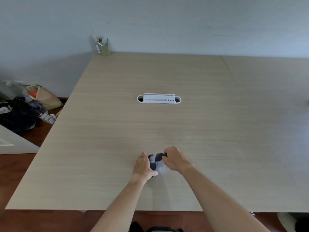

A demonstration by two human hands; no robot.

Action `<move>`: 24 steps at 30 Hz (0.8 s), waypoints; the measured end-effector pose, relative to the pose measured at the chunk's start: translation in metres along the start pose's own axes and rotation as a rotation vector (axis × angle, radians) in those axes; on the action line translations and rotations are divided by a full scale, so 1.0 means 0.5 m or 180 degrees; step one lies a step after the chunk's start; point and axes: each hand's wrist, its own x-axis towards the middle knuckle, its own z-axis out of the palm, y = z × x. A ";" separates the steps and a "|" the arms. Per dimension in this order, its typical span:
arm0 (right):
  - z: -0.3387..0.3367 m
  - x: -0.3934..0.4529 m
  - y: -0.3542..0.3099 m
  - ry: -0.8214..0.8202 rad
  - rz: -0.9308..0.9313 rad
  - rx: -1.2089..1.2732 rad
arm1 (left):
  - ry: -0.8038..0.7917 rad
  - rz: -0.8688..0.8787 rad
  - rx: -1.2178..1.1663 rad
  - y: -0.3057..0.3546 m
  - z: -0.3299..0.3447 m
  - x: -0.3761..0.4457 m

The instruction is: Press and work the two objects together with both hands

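A small bundle of dark grey and white fabric [155, 160], perhaps rolled socks, lies on the light wooden table [117, 131] near its front edge. My left hand [144, 166] grips the bundle from its left side, thumb under the near end. My right hand [174, 159] pinches the dark upper edge of the fabric from the right. A pale, translucent patch shows just under the bundle on its right; what it is cannot be made out.
A white cable port cover [158, 98] sits in the table's middle. A small green box with papers [104, 46] stands at the far left corner by the wall. Bags, a bottle and clutter [30, 104] lie on the floor to the left.
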 end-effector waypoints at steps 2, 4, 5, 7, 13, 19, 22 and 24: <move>0.007 0.005 0.008 -0.0208 -0.0078 0.0112 | -0.0012 0.0030 -0.0051 -0.003 -0.003 0.002; 0.006 0.001 0.016 -0.0286 -0.0027 -0.0015 | -0.0027 0.0071 -0.0023 -0.007 -0.007 0.003; 0.002 -0.002 0.019 -0.0265 0.0038 -0.0035 | -0.0039 0.0088 0.0000 -0.009 -0.009 0.003; -0.005 -0.004 0.018 -0.0148 0.0136 0.0012 | -0.0070 0.0103 0.0057 -0.011 -0.014 0.005; 0.014 0.005 0.002 -0.0239 0.0022 0.0458 | -0.0197 0.0191 0.0446 -0.010 -0.027 0.007; -0.006 -0.014 -0.006 -0.0007 0.0171 -0.0291 | -0.0242 0.0337 0.0603 -0.010 -0.032 0.008; 0.006 0.000 -0.003 -0.0178 0.0029 0.0086 | -0.0228 0.0389 0.0686 -0.008 -0.033 0.007; 0.010 0.002 0.002 -0.0274 -0.0002 -0.0034 | -0.0218 0.0419 0.0711 -0.007 -0.035 0.006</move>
